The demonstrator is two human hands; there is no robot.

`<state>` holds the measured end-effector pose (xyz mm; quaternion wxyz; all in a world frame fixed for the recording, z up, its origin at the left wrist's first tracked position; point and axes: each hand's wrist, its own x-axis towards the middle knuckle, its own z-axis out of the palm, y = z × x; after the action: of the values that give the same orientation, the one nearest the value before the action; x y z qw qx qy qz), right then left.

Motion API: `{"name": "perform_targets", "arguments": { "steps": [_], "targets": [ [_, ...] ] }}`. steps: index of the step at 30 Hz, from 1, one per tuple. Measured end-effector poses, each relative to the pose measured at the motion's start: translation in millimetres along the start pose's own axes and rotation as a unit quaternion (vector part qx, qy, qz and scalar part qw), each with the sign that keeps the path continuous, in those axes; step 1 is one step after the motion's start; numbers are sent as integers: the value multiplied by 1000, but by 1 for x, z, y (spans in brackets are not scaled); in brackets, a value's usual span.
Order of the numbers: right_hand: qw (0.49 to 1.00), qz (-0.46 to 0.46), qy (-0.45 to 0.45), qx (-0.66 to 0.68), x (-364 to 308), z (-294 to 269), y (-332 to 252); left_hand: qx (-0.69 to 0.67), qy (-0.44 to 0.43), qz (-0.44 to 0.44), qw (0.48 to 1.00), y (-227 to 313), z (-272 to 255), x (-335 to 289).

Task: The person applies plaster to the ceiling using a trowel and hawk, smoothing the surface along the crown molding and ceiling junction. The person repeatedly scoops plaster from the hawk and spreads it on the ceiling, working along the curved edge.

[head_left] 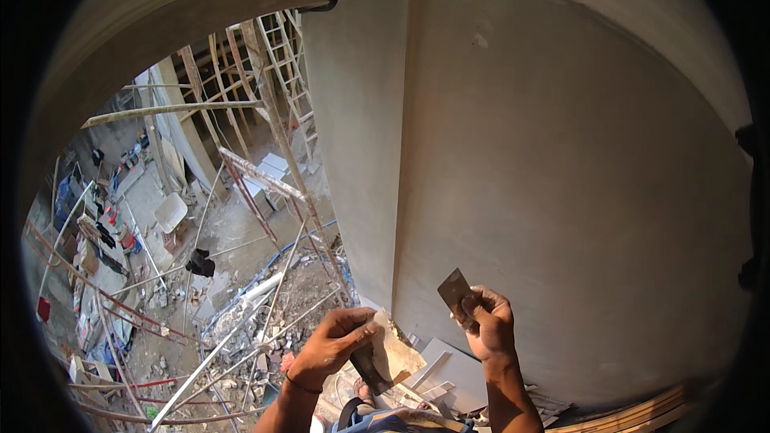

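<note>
Up high, you look down from beside a smooth grey plastered wall whose corner edge runs straight down the middle of the view. Your two hands come in from the bottom edge, close to that corner.

Your left hand is closed around a flat plaster-caked board, pale and chipped, with a dark underside. The thumb lies across its top and the fingers curl beneath it. The board tilts toward your right and sits low in the centre, just in front of the wall's base.

Your right hand grips a small thin metal scraper blade, grey and rectangular. The blade sticks up and to the left out of the closed fingers. It is near the wall, but you cannot tell whether it touches the surface. Blade and board are close together and do not touch.

A dark band circles your left wrist. Below your hands lie pale flat tile pieces and offcuts stacked against the foot of the wall.

To your left the ground drops away. Wooden scaffold poles and a ladder rise beside the wall. Thin metal rods cross a rubble-strewn yard far beneath, with scattered debris and a white tub.
</note>
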<state>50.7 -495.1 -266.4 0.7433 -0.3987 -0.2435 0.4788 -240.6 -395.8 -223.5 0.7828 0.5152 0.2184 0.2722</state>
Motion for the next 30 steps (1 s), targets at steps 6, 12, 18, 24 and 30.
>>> {"name": "perform_targets", "arguments": {
  "steps": [6,12,18,24,30],
  "targets": [
    [907,381,-112,137,-33,-32,79,-25,-57,-135,989,-51,4,-1],
    [943,242,139,-183,-40,-110,48,-20,-25,16,999,-34,-18,-5],
    [826,-179,92,-527,28,-52,-127,383,23,222,896,18,-25,81],
    [303,-670,-42,-676,159,118,-292,455,36,604,653,108,-29,248],
    [84,-818,-115,-558,298,248,-329,459,53,765,449,195,-14,387]
  ]
}}
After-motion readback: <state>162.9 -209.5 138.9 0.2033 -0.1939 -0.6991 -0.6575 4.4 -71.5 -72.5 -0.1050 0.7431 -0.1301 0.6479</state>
